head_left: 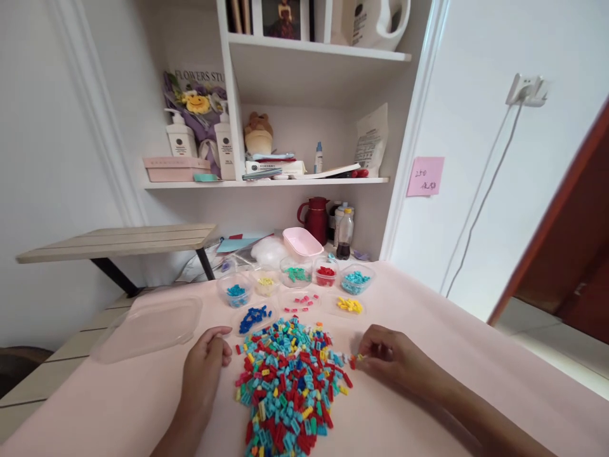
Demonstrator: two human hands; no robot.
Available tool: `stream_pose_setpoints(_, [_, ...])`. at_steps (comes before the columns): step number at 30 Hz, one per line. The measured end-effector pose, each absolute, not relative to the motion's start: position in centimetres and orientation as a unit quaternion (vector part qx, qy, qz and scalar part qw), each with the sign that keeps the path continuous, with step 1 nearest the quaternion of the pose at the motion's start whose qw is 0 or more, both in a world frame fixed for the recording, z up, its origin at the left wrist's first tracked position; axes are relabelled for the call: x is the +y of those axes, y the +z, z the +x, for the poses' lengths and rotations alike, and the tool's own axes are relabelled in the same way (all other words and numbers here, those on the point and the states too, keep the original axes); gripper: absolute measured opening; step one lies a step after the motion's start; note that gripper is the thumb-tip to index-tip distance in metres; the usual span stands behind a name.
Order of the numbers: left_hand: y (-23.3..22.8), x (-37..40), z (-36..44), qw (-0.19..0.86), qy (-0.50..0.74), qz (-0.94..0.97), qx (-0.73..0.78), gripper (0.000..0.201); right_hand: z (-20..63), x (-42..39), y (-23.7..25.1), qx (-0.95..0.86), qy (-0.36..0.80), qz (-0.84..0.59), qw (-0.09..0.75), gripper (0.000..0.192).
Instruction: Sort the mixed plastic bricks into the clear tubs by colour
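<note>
On the pink table, from the left: one clear plastic lid, lying flat. Left hand, fingers curled loosely, holding nothing, resting just beside the pile of small coloured bricks. Behind the pile: clear tubs of sorted bricks, blue, green, red. Right hand, fingertips pinched on a red brick at the pile's right edge.

The heap of small multicoloured plastic bricks is cut off by the bottom edge. What is pinched at the right hand fingertips is too small to identify. Writing on the pink sticky note is illegible.
</note>
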State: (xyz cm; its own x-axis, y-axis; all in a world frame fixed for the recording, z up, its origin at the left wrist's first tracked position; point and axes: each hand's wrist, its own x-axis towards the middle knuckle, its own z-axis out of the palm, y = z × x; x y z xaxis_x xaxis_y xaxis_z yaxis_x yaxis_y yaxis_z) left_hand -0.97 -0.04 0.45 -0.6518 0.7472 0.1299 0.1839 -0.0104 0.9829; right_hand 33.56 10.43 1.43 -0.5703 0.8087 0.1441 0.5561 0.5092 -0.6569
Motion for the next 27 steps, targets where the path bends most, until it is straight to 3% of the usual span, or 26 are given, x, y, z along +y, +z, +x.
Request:
stream_pose_setpoints(8, [0.4,0.0,-1.0,0.235,0.628,0.358,0.65,0.03,30.7,12.0,5.3,-0.876,0.29,-0.334,0.192,0.011])
stream_pose_setpoints(19, [0.0,0.1,-1.1,0.24,0.634,0.351,0.645,0.031,16.7,19.7,8.1,-0.882,0.189,-0.318,0.292,0.012])
stream_pose_setpoints(24, [0.1,0.2,-1.4,0.252,0.637,0.344,0.643,0.036,13.1,21.3,8.3,-0.852,0.162,-0.361,0.341,0.035])
stream_pose_setpoints(27, [0.3,0.2,-1.4,0.256,0.634,0.344,0.643,0.036,13.6,20.5,7.6,-0.848,0.176,-0.363,0.343,0.03])
